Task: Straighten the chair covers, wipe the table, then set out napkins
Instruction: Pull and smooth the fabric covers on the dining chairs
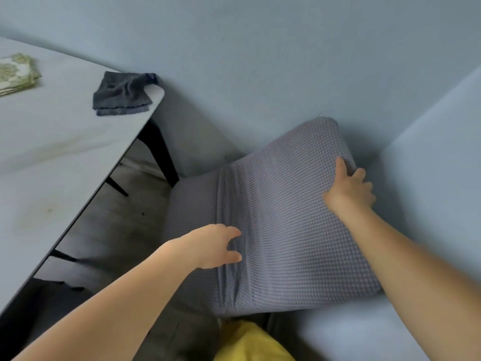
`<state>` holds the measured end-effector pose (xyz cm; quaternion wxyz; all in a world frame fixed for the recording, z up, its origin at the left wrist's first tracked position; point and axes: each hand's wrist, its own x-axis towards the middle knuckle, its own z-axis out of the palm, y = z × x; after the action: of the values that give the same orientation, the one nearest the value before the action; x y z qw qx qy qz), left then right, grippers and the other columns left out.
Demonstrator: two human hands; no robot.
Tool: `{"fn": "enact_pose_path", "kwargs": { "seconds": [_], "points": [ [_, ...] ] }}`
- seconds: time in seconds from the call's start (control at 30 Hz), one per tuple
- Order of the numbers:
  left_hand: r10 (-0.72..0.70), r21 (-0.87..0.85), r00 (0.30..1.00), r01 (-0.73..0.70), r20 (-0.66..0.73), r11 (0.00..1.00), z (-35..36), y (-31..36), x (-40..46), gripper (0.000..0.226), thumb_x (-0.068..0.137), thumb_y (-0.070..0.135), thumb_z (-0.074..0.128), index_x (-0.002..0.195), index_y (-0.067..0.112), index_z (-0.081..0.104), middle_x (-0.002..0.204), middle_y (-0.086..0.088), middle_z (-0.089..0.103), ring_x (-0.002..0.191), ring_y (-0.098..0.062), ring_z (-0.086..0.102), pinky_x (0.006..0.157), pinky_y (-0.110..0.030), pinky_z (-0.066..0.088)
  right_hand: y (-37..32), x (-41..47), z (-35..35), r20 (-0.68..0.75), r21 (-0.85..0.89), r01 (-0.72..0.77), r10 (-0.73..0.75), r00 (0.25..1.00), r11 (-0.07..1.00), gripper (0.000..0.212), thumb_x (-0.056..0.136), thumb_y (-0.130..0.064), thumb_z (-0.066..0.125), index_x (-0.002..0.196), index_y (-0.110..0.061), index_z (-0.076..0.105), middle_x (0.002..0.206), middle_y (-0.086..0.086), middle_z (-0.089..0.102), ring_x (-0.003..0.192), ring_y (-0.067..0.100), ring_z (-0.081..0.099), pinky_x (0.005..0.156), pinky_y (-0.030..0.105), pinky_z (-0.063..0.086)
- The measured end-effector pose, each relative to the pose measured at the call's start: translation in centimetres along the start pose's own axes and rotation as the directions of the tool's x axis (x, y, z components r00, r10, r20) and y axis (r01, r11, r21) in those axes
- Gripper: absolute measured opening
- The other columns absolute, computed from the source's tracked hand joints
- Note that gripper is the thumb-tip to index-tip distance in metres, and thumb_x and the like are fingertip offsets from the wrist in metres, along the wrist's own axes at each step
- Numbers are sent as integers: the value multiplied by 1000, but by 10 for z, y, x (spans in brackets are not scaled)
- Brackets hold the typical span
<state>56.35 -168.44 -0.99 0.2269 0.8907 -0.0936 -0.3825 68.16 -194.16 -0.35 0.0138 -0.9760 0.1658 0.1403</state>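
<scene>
Our left hand [216, 246] lies spread on bunched folds at lower centre, while our right hand [350, 187] grips the chair cover [294, 217] at its right edge. Those folds run top to bottom beside our left fingers, so we judge that hand nearer.

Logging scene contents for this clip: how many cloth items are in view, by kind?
Chair cover, grey waffle weave, gripped by right hand, left hand on its folds: 1
Dark grey wiping cloth at the table corner: 1
Stack of patterned napkins: 1
Total: 3
</scene>
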Motion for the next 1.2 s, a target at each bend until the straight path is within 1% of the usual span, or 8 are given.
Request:
{"fn": "enact_pose_path", "kwargs": {
  "seconds": [0.27,0.43,0.53,0.6,0.7,0.87,1.03,1.2],
  "points": [
    [109,48,992,-113,63,993,10,5,2,63,94,43,48,148,24,21,148,-5,33,130,-20,37,103,-27,29,-9,-11,-11,32,77,18,-21,999,997,78,90,-17,52,147,-35,1,146,16,17,125,40,32,97,52,37],
    [146,45,986,-150,80,988,23,-10,-9,68,94,45,47,149,24,15,153,-4,25,135,-21,30,110,-31,25,-40,-34,-21,-34,100,73,-70,997,992,84,88,-9,53,147,-34,0,141,18,25,119,38,38,82,45,42],
    [161,39,983,-165,88,985,34,-24,-17,72,92,47,49,150,25,11,155,-4,22,136,-22,29,112,-35,26,-60,-48,-28,-90,194,98,-82,993,976,90,87,-19,59,149,-23,-7,127,18,47,107,37,52,72,37,42],
    [169,40,983,-172,76,984,40,-29,-19,78,91,48,52,150,27,7,155,-5,21,136,-23,30,111,-38,30,-73,-57,-36,-75,236,131,-116,990,963,76,83,-26,65,144,-9,22,120,16,56,101,33,57,71,36,45],
    [222,-7,975,-222,-11,975,50,-27,-22,95,83,55,59,149,30,-4,154,-5,23,133,-25,36,105,-40,38,-93,-74,-47,-3,362,193,-206,979,912,53,75,-32,73,117,-5,54,117,13,61,97,29,60,77,35,50],
    [200,-196,956,-243,-217,950,74,-14,-26,131,62,64,72,146,24,-20,155,2,17,134,-18,33,107,-32,35,-124,-91,-45,85,643,198,-326,941,740,75,74,-32,75,136,-12,39,132,9,52,112,28,55,95,46,48],
    [183,-189,807,-341,-562,921,89,-11,-34,89,75,40,65,147,17,17,121,2,52,97,-17,58,80,-31,52,-131,-90,-40,272,742,44,-360,892,669,83,72,-11,72,139,-22,24,130,10,46,112,32,51,90,52,50],
    [162,-123,801,-281,-577,952,86,-6,-44,80,78,31,60,147,23,20,109,4,58,81,-13,58,68,-22,46,-132,-92,-45,228,722,125,-405,886,681,75,73,-2,64,138,-14,29,133,11,44,115,33,49,91,52,49]
  ]
}}
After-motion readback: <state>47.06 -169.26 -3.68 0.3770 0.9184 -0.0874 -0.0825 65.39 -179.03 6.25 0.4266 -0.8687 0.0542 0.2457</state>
